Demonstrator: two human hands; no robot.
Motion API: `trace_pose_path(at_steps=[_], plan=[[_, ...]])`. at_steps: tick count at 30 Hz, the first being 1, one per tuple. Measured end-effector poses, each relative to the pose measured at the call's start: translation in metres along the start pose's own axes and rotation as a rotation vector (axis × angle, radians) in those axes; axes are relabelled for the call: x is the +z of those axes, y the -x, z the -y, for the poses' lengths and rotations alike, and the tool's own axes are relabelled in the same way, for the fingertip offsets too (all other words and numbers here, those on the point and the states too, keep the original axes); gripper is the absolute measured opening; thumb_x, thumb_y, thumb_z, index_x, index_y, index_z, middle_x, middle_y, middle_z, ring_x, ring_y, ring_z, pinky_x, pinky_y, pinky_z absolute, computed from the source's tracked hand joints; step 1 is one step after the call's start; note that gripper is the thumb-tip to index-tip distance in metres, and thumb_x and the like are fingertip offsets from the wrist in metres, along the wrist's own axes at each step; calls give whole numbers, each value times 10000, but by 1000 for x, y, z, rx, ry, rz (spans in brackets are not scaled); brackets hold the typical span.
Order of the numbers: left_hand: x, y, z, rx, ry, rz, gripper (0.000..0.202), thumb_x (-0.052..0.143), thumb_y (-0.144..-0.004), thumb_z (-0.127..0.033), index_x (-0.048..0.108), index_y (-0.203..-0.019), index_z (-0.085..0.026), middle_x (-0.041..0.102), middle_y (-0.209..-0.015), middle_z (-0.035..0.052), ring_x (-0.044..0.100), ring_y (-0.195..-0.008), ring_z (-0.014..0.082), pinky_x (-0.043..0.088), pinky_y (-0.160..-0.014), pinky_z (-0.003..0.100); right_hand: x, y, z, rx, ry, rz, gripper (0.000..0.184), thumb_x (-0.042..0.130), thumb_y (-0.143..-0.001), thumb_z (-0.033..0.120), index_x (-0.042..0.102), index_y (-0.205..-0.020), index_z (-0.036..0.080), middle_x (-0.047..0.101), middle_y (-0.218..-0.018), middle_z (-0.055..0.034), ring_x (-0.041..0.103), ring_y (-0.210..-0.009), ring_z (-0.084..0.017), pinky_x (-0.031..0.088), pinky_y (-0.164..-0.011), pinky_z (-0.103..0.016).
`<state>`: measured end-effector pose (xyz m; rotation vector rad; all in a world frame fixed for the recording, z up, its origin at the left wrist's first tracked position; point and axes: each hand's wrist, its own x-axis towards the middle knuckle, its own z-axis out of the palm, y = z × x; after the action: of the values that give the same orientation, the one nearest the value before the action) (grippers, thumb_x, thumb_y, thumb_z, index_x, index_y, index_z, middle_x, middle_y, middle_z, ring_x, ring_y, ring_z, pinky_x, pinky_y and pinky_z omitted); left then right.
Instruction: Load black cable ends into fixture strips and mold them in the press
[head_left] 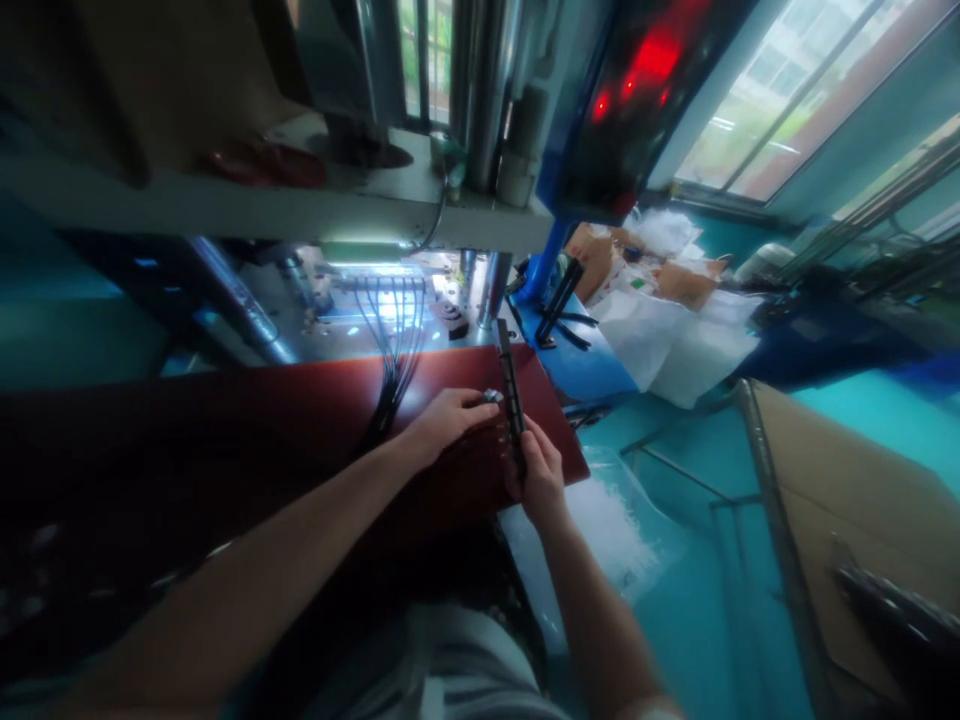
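My right hand (538, 465) is closed round the lower end of a long dark slotted bar (511, 385), which stands tilted over the right part of the red-brown work table (300, 400). Just left of the bar, my left hand (452, 415) pinches a small shiny metallic piece (492, 397) between thumb and fingers; its exact kind is too small to make out. Beyond the left hand, a bundle of thin dark cables (391, 375) runs from the lit machine bed (341, 325) onto the table.
A press-like machine with a white crossbeam (360, 215) and metal columns stands ahead. Right of it hangs a dark panel (626, 110) with red lights. White bags and cardboard (679, 290) pile up behind. A clear plastic bag (615, 520) and a cardboard-topped cart (862, 480) are at right.
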<state>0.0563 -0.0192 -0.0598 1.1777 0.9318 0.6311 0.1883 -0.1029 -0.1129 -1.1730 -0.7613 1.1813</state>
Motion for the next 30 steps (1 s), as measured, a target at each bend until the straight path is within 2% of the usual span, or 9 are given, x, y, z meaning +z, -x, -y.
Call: trace_pose_path(at_steps=[3,5,9,12,15,17,22,27,30], plan=[[-9,-5,0,-23,142,36,275,664,-691,-369,640,-769,-107,491,-544,-38,404,-438,41,274,-411,167,-1,0,-1,-17,-79,-18,514,541,-818,483,508,-1243,196,424,-458,102,319,-299,-41,281,-276,-149],[-14,-8,-1,-74,248,82,312,653,-708,-401,640,-777,-97,490,-571,-25,422,-452,41,287,-405,158,-1,0,0,-7,-91,-25,509,550,-814,482,513,-1237,201,427,-467,102,325,-300,-38,282,-274,-146],[-16,-12,-1,-169,333,58,305,669,-704,-388,630,-774,-94,490,-574,-15,434,-456,46,307,-386,146,-1,0,0,2,-73,-21,502,555,-813,479,528,-1225,195,437,-464,97,338,-298,-38,287,-272,-144],[-14,-13,1,-165,314,20,229,711,-662,-294,615,-763,-112,469,-533,-33,408,-423,43,303,-370,147,-2,0,-1,2,-89,-11,513,561,-807,481,523,-1232,196,437,-459,98,336,-294,-41,293,-269,-148],[-12,-12,1,-96,277,10,201,730,-627,-231,604,-744,-128,440,-498,-50,374,-389,39,283,-353,157,-3,0,-1,18,-101,-11,502,560,-812,473,519,-1234,203,432,-453,98,341,-298,-44,298,-272,-147],[-12,-11,0,-83,284,22,211,719,-648,-274,614,-746,-119,467,-528,-35,390,-401,38,280,-353,158,-2,0,-1,15,-107,-6,485,555,-820,463,521,-1230,206,428,-449,98,340,-298,-44,292,-272,-144],[-13,-12,-2,-168,361,-1,246,682,-686,-330,630,-781,-109,516,-600,-11,421,-442,40,310,-373,158,-2,0,-1,8,-110,2,492,555,-819,466,521,-1233,201,431,-461,97,333,-295,-39,289,-272,-144],[-7,-11,-1,-100,176,-38,201,711,-631,-268,590,-729,-140,468,-506,-53,365,-376,39,239,-358,177,-1,1,0,8,-101,9,497,548,-824,465,515,-1238,193,415,-437,105,325,-293,-41,288,-274,-145],[-4,-7,-2,-50,82,-55,210,710,-635,-284,573,-714,-147,449,-480,-63,339,-364,36,213,-364,184,-1,1,1,3,-112,26,479,549,-826,454,521,-1228,195,414,-435,105,321,-296,-41,284,-276,-143]])
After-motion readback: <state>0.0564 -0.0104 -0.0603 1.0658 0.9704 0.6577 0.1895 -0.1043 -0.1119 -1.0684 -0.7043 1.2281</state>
